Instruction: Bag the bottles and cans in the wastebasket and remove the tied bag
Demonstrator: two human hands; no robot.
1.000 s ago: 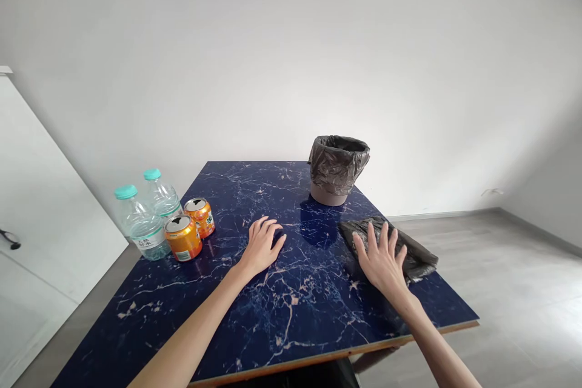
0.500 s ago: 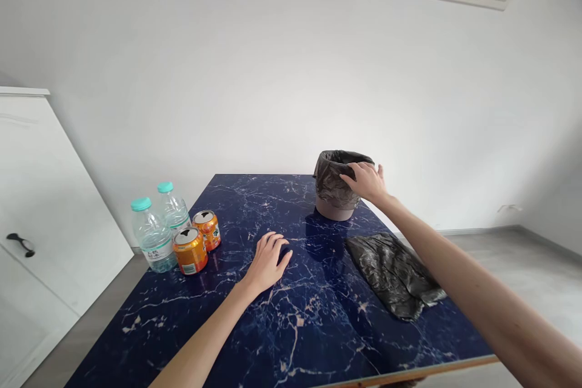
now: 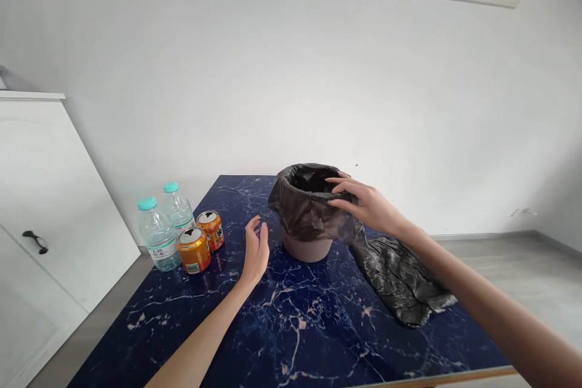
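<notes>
A small round bin (image 3: 307,247) lined with a dark plastic bag (image 3: 301,206) stands on the blue marbled table (image 3: 282,321), near its middle. My right hand (image 3: 366,205) grips the bin's lined rim on its right side. My left hand (image 3: 255,250) is raised on its edge just left of the bin, fingers apart, holding nothing. A second dark plastic bag (image 3: 400,282) lies flat on the table to the right, under my right forearm.
Two water bottles (image 3: 157,233) with teal caps and two orange drink cans (image 3: 194,250) stand together at the table's left edge. A white cabinet (image 3: 40,212) stands to the left. White wall lies behind, grey floor to the right.
My right hand left the flat bag, took the bin's rim at the far side, and drew the bin nearer and leftwards. My left hand lifted off the table and turned on edge.
</notes>
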